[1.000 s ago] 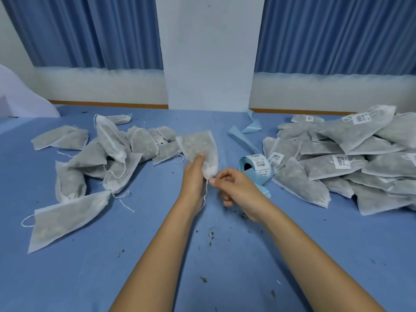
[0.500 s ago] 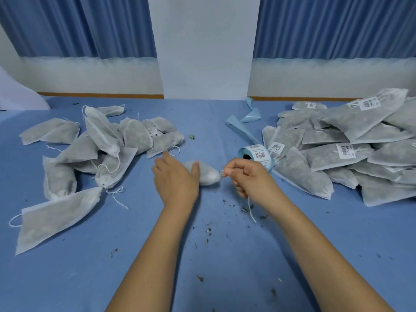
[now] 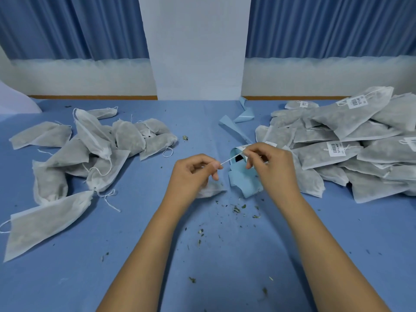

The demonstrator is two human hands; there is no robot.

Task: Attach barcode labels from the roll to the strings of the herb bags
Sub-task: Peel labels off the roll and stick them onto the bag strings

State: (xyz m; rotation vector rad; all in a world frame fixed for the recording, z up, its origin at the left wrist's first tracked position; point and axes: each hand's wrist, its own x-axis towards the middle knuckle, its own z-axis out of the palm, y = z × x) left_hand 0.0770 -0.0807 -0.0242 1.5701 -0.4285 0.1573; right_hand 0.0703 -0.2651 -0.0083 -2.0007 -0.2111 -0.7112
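The left hand [image 3: 191,174] pinches one end of the string [image 3: 229,159]; the right hand [image 3: 274,167] pinches the other, string taut between them. The bag [image 3: 210,190] lies on the table [image 3: 157,122] under the left hand. The roll [image 3: 242,176] sits just behind the right hand

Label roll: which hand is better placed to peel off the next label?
Right, probably. Both hands pinch the string, but the right hand is directly at the label roll, while the left hand is off to its side, over the herb bag.
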